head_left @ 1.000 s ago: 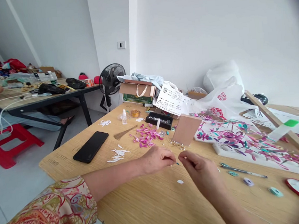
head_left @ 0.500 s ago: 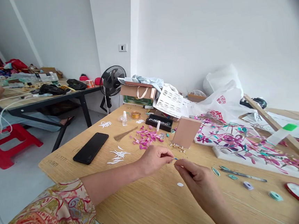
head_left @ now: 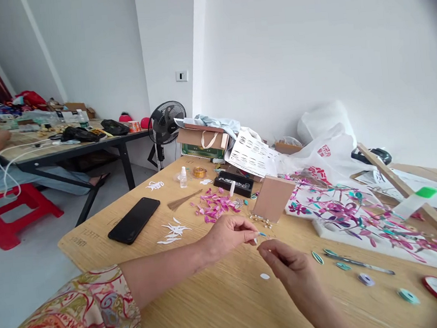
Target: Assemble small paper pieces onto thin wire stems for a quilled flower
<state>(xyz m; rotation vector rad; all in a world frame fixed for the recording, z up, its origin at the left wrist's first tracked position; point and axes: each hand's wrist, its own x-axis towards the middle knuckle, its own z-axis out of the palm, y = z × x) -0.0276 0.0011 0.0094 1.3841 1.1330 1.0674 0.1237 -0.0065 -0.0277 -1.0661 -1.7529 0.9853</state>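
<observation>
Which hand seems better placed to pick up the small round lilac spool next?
Probably the right hand: it is nearer to the small round lilac spool. The left hand is farther away and holds a small blue piece.

black phone (head_left: 134, 221), lying flat | black fan (head_left: 169, 122) | red stool (head_left: 0, 229) | wall switch (head_left: 181, 76)

A small, slender blue piece (head_left: 262, 234) juts nearly level from the pinching left hand (head_left: 230, 235). Its material seems too small to tell.
</observation>
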